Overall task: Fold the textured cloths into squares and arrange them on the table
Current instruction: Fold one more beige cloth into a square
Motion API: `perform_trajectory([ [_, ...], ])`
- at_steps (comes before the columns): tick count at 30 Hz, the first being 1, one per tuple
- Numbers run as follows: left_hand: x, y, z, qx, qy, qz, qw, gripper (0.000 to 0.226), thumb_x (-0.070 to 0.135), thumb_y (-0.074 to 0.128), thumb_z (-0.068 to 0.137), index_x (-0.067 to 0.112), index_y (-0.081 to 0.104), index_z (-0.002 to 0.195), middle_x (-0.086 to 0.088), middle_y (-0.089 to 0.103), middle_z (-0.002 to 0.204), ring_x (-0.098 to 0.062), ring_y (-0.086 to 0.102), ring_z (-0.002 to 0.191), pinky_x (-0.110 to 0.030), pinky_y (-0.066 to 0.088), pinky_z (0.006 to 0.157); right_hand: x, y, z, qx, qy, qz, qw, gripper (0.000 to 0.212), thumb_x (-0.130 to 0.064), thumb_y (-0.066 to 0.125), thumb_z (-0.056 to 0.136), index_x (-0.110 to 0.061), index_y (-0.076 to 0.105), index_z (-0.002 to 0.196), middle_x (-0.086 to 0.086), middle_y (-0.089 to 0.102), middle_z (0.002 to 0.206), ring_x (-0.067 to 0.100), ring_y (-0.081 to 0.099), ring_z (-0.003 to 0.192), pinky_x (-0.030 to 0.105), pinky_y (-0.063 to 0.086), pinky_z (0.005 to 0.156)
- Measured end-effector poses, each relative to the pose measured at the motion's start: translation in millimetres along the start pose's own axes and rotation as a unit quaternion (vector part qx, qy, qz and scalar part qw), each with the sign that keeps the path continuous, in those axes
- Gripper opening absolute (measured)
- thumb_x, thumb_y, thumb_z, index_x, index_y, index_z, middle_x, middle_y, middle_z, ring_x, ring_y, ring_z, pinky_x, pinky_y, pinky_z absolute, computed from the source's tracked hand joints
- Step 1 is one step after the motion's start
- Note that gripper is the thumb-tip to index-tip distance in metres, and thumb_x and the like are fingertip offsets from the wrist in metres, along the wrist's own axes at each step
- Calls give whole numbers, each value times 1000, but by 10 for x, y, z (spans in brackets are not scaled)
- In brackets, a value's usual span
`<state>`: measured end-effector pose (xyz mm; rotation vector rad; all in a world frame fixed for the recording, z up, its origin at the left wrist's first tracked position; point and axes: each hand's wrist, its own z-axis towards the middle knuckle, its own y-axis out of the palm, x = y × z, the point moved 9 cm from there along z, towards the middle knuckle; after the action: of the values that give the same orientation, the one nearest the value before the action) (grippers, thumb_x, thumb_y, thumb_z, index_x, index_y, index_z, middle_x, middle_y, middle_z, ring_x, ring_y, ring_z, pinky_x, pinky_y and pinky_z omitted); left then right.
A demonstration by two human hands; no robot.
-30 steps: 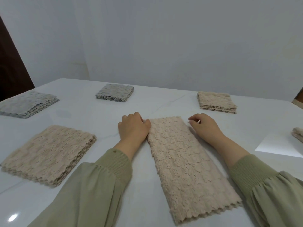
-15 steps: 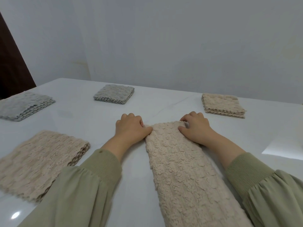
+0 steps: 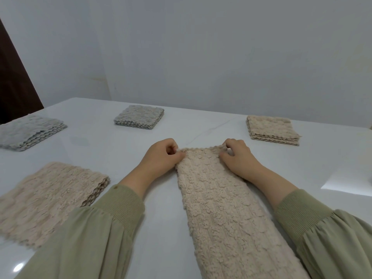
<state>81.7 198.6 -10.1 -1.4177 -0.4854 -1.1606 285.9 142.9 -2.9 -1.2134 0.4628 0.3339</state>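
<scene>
A long beige textured cloth [image 3: 219, 208], folded into a narrow strip, lies on the white table [image 3: 201, 123] and runs from the middle toward the near edge. My left hand [image 3: 161, 156] pinches its far left corner. My right hand [image 3: 237, 158] pinches its far right corner, and the far edge is lifted a little off the table. A folded beige square stack [image 3: 271, 132] lies at the back right, and a folded grey square stack [image 3: 140, 116] at the back middle.
A larger beige pile of cloths [image 3: 46, 198] lies at the near left. A grey pile [image 3: 28, 133] sits at the far left. A dark door [image 3: 14, 81] stands beyond the table's left edge; a white wall lies behind. A bright light patch [image 3: 348, 182] shows on the right.
Both hands have gone from resting beside the strip's far end to pinching its two far corners, and that edge has lifted slightly. The view has shifted forward.
</scene>
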Motion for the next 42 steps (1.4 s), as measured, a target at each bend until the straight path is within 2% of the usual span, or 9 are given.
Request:
perform_trajectory([
  [3, 17, 11, -12, -5, -3, -33, 999, 21, 15, 71, 81, 13, 52, 73, 6, 52, 55, -7, 45, 48, -13, 37, 48, 3, 41, -1, -13, -3, 38, 999, 14, -28, 52, 89, -22, 45, 79, 1, 48, 75, 21, 42, 78, 31, 32, 64],
  [6, 8, 31, -4, -18, -1, -29, 999, 19, 11, 71, 79, 17, 54, 78, 9, 53, 54, -6, 45, 47, -18, 41, 55, -35, 17, 0, 2, -21, 35, 999, 10, -32, 50, 91, -26, 55, 98, -2, 60, 86, 21, 51, 90, 38, 42, 80],
  [12, 54, 88, -9, -44, 39, 32, 998, 26, 6, 67, 78, 23, 58, 96, 2, 61, 76, -9, 52, 65, -29, 46, 74, -63, 62, 15, -25, -23, -93, 995, 27, -32, 50, 93, -22, 59, 117, -1, 56, 107, 22, 45, 107, 35, 34, 89],
  [16, 67, 113, -12, -55, 51, 25, 997, 32, 1, 64, 79, 26, 60, 98, 2, 59, 78, -6, 50, 64, -21, 44, 69, -81, 114, 38, -85, 15, -129, 988, 29, -27, 47, 95, -20, 54, 122, 3, 56, 117, 25, 41, 117, 38, 30, 95],
  [21, 94, 105, -10, -40, 63, 33, 997, 42, -8, 58, 79, 24, 63, 105, 7, 52, 77, 2, 45, 56, -8, 38, 62, -125, 121, 26, -107, 19, -133, 985, 12, -14, 48, 89, -23, 52, 96, -1, 50, 97, 23, 41, 105, 35, 31, 84],
  [25, 70, 68, 18, -3, 55, 67, 996, 46, -8, 55, 81, 21, 64, 115, 9, 50, 76, -2, 45, 63, -5, 35, 63, -127, 27, -4, -46, 6, 25, 999, 27, 5, 47, 79, -21, 49, 73, -8, 50, 77, 18, 46, 79, 22, 36, 63],
  [31, 91, 80, 21, 4, 26, 123, 992, 16, 11, 60, 84, 20, 72, 91, 7, 59, 87, -12, 54, 88, -25, 42, 80, -112, 3, -6, -48, 18, 104, 993, 25, -2, 64, 81, -19, 65, 100, -8, 54, 77, 3, 50, 62, 4, 38, 55],
  [34, 105, 85, 1, -1, 23, 128, 991, 13, 13, 59, 83, 20, 70, 87, 9, 62, 87, -11, 55, 87, -26, 44, 77, -65, -24, -11, -22, 31, 141, 989, 14, -16, 69, 82, -19, 64, 95, -3, 54, 75, 7, 46, 57, 7, 37, 50],
  [42, 74, 38, -8, 25, 15, 78, 997, 7, 23, 69, 82, 26, 64, 87, 4, 64, 85, -11, 56, 77, -27, 46, 76, -28, -91, -37, -20, 39, 183, 982, 13, -17, 71, 82, -9, 63, 74, -1, 60, 63, 7, 48, 47, 12, 39, 44],
])
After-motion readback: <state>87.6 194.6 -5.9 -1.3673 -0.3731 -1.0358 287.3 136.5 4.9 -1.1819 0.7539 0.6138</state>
